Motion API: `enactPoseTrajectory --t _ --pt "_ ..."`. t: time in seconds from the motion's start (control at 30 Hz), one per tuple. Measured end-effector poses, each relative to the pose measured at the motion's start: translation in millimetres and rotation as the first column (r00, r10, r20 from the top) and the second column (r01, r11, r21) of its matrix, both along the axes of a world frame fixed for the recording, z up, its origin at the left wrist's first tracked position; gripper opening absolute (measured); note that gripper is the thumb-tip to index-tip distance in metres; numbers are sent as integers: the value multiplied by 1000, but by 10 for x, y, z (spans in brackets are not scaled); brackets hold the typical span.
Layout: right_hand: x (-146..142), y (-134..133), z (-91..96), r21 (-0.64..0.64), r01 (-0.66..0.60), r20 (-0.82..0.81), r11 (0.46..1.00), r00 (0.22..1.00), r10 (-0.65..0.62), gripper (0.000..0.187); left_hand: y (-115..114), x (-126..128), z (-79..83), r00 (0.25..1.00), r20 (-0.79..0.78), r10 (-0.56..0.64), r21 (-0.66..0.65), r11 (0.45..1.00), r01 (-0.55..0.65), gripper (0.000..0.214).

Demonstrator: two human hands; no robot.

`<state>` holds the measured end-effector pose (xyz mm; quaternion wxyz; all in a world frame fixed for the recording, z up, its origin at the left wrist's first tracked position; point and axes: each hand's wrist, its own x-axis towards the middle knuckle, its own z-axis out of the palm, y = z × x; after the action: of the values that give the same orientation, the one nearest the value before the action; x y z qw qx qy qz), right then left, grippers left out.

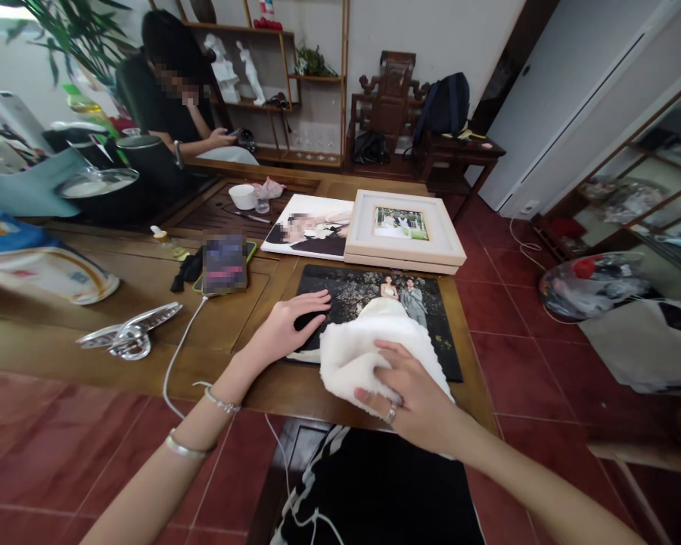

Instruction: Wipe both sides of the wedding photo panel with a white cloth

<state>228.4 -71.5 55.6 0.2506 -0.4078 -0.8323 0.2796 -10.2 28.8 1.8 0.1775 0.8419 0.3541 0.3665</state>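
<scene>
A large dark wedding photo panel [431, 333] lies flat near the front edge of the wooden table [147, 303]. My left hand [289, 322] rests flat on the panel's left edge, fingers stretched out. My right hand [414, 397] presses a fluffy white cloth [368, 344] onto the lower middle of the panel, fingers curled over the cloth. A ring sits on one finger of that hand, and bracelets circle my left wrist.
Behind the panel lie a white-framed photo [402, 227] and an unframed print [309, 227]. A phone [224, 261] with a white cable lies to the left, with a metal clip [128, 333], a cup [242, 195] and a bag. Another person sits at the far left holding a phone.
</scene>
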Motion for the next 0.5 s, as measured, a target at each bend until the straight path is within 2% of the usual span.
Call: enactPoseTrajectory --t 0.13,0.27,0.4,0.5 --pt "46 213 -2 -60 30 -8 998 1000 -30 36 -3 1 7 1000 3 9 2 1000 -9 25" --pt "53 603 -23 1 144 7 990 990 -144 46 -3 2 8 1000 1 17 0 1000 -17 26" --pt "12 1024 -69 29 245 -52 969 969 -243 50 0 1 2 1000 -6 25 -3 1000 -25 26" --pt "-39 1208 -97 42 282 -96 959 956 -277 49 0 -2 1 1000 -15 23 -9 1000 -23 26"
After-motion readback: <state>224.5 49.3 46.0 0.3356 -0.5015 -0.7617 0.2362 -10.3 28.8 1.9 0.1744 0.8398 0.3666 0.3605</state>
